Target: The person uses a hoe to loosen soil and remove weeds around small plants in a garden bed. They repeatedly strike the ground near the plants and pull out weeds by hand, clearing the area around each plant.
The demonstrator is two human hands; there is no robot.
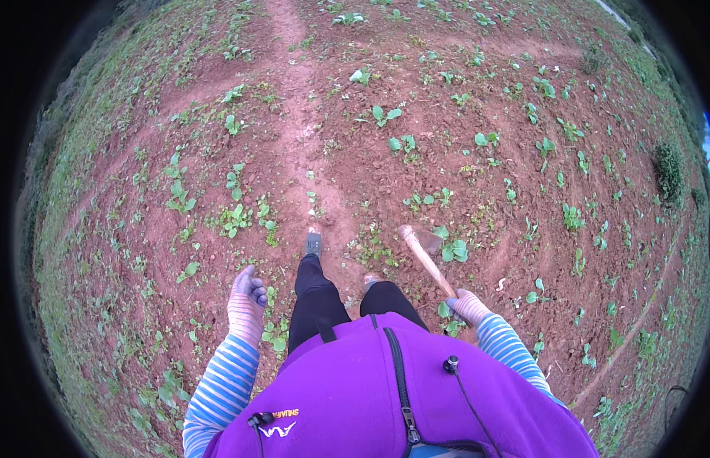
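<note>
A person in a purple zip-front jacket [336, 382], two black cords hanging on its front, stands on a reddish-brown dirt field [332, 179], blue-and-white striped sleeves [225, 382] showing at both arms. The right hand [468, 307] grips the handle of a wooden-handled hoe [427, 263], which slants up and leftward in front of the person, its dark head near the soil beside a broad-leaved seedling [455, 250]. The left hand [249, 291] hangs free at the other side, fingers loosely curled. Below, black trousers [318, 305] lead to a gray shoe [313, 244] planted ahead of the other foot. Beyond, a bare footpath [298, 114] runs away between scattered green plants, with a dark, rounded shrub [667, 172] at far right.
</note>
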